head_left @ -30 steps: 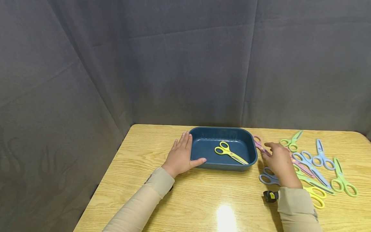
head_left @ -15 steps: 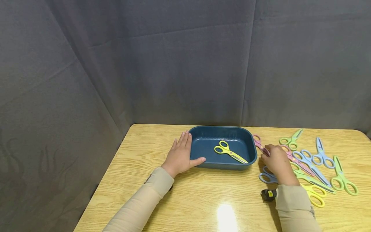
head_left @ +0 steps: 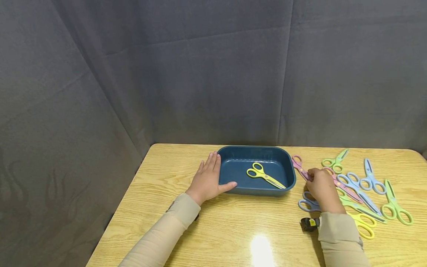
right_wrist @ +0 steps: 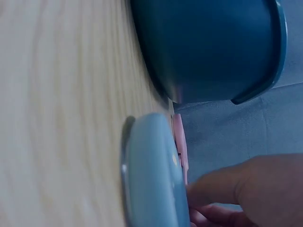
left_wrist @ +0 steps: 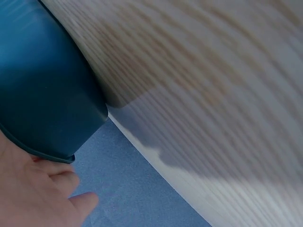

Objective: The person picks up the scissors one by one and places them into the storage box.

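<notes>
My left hand (head_left: pixel 205 183) rests on the left end of a dark blue rectangular pan (head_left: pixel 230 190), fingers straight along its side and thumb over the front rim. In the pan lie yellow scissors (head_left: pixel 261 173). Just right of the pan, my right hand (head_left: pixel 323 189) pinches the blade end of pink scissors (head_left: pixel 298 163), whose handle loops point toward the back. Blue scissors (head_left: pixel 305 204) lie partly under that hand; their rounded handle (right_wrist: pixel 154 175) looms close in the right wrist view. The left wrist view has the left hand (left_wrist: pixel 38 189) against the pan's rim.
Right of my right hand lie more scissors: pink (head_left: pixel 347 191), blue (head_left: pixel 361 196), light blue (head_left: pixel 369 176), green (head_left: pixel 393 204) and yellow (head_left: pixel 363 224), several overlapping. Small green scissors (head_left: pixel 337 162) lie near the back edge. A grey cloth (head_left: pixel 213 74) hangs behind the wooden table (head_left: pixel 213 237).
The right hand's spread fingers have come together on the pink scissors' blade end. The left hand and pan have stayed in place.
</notes>
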The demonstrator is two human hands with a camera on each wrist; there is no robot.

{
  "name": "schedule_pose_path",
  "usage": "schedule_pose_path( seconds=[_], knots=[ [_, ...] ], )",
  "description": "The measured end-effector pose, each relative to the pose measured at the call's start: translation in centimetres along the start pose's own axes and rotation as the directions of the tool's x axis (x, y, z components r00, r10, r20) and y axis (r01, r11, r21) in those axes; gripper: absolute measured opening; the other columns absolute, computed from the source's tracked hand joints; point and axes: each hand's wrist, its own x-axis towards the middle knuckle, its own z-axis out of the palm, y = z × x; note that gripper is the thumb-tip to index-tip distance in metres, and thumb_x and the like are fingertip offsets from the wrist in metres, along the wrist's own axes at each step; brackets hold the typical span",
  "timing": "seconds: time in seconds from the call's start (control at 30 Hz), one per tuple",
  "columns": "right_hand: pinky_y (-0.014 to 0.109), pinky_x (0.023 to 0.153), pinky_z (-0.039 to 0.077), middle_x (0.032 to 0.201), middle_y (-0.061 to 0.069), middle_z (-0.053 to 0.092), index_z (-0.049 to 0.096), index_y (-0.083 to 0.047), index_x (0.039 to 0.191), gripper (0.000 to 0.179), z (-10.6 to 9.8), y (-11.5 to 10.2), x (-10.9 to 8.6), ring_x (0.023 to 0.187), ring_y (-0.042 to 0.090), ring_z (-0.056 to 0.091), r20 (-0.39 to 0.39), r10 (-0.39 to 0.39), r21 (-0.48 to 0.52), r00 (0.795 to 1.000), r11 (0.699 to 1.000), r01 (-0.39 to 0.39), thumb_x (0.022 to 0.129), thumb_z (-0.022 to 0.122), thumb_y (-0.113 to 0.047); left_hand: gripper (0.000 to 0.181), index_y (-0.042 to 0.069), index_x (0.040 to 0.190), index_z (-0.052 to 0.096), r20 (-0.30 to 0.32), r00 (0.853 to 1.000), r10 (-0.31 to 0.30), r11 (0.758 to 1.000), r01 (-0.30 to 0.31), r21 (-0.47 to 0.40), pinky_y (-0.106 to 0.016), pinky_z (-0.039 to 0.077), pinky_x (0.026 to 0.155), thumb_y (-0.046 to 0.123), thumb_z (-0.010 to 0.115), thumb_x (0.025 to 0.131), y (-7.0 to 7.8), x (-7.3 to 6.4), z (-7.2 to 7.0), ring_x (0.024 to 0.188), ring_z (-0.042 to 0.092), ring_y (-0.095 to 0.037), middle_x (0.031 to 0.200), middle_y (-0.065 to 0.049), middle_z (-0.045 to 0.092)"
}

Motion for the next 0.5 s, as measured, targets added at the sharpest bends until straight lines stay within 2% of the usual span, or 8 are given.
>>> schedule_pose_path(
  seconds=[0.07,0.13,0.17,0.23,0.33,0.5],
  knots=[
    [0.040,0.063,0.032,0.067,0.012,0.045,0.056,0.008,0.080,0.007,0.03,0.07,-0.03,0.069,0.029,0.040,-0.013,-0.009,-0.001,1.000,1.000,0.009,0.078,0.053,0.013,0.114,0.000,0.161,0.012,0.002,1.000,-0.001,1.000,0.001,-0.001,-0.047,0.008,0.125,0.079,0.050,0.088,0.04,0.02,-0.02,0.156,0.001,-0.026,0.169,-0.013,0.005],
    [0.038,0.062,0.029,0.065,0.009,0.041,0.052,0.003,0.075,0.010,0.06,0.11,-0.10,0.068,0.028,0.039,-0.026,-0.014,-0.002,1.000,1.000,0.014,0.077,0.052,0.013,0.114,-0.001,0.161,0.013,0.002,1.000,0.000,1.000,0.000,-0.003,-0.047,0.008,0.125,0.079,0.050,0.088,0.08,0.00,-0.07,0.156,0.001,-0.026,0.169,-0.014,0.006],
    [0.039,0.062,0.030,0.066,0.011,0.044,0.054,0.005,0.076,0.008,0.07,0.10,-0.14,0.069,0.029,0.040,-0.031,-0.013,0.000,0.999,1.000,0.013,0.077,0.052,0.013,0.114,0.000,0.161,0.012,0.005,1.000,-0.002,1.000,0.002,-0.002,-0.047,0.008,0.125,0.079,0.050,0.088,0.10,-0.01,-0.10,0.156,0.000,-0.026,0.169,-0.014,0.005],
    [0.042,0.064,0.038,0.071,0.019,0.053,0.061,0.012,0.083,0.009,0.06,0.04,-0.17,0.073,0.034,0.046,-0.032,-0.008,0.007,0.999,1.000,0.009,0.078,0.053,0.012,0.114,0.000,0.161,0.012,0.008,1.000,-0.001,1.000,0.001,-0.004,-0.047,0.008,0.125,0.079,0.050,0.088,0.14,-0.05,-0.15,0.156,0.001,-0.026,0.169,-0.014,0.005],
    [0.053,0.075,0.047,0.091,0.032,0.063,0.064,0.020,0.104,0.028,0.02,-0.04,-0.20,0.084,0.042,0.054,-0.029,0.006,0.021,1.000,1.000,-0.005,0.080,0.054,0.011,0.113,-0.001,0.161,0.013,0.004,1.000,0.000,1.000,0.000,-0.010,-0.048,0.008,0.125,0.078,0.051,0.089,0.16,-0.09,-0.18,0.156,0.002,-0.027,0.169,-0.015,0.006],
    [0.059,0.079,0.048,0.098,0.037,0.064,0.064,0.022,0.108,0.032,-0.02,-0.13,-0.24,0.088,0.046,0.059,-0.034,0.020,0.037,0.999,0.999,-0.019,0.079,0.053,0.012,0.113,-0.001,0.161,0.011,0.005,1.000,-0.001,1.000,0.001,-0.003,-0.048,0.009,0.125,0.077,0.050,0.089,0.07,-0.04,-0.04,0.156,0.001,-0.027,0.169,-0.015,0.005]
  ],
)
